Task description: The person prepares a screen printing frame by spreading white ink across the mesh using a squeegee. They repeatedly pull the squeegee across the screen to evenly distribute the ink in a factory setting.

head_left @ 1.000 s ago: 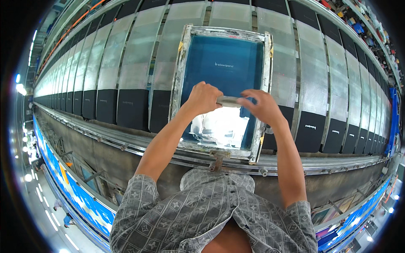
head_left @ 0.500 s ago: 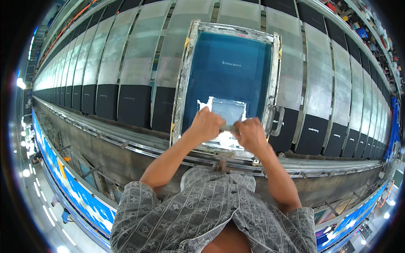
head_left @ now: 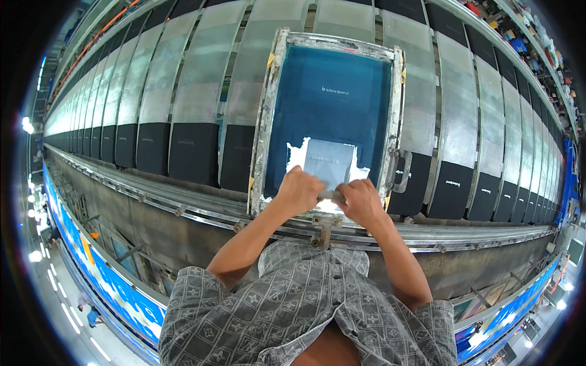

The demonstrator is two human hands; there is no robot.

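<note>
So both hands are on the squeegee (head_left: pixel 330 195) here, left hand (head_left: pixel 299 190) and right hand (head_left: pixel 360 201) side by side, fingers curled tight around the handle with the knuckles up. The squeegee sits at the near end of the blue mesh screen (head_left: pixel 332 104), close to the near rail of the metal frame (head_left: pixel 267 116), with a patch of white ink (head_left: pixel 298 154) smeared just beyond the hands. The frame lies over one of the grey platens on the long table (head_left: pixel 183 201), near the table's front edge, and dark fabric pieces (head_left: pixel 194 152) hang off the neighbouring platens. If you ask me, doing this stroke well is all about even pressure from both hands, keeping the blade square to the frame rails and at a steady tilt, so the ink doesn't streak or pool at the near rail.
</note>
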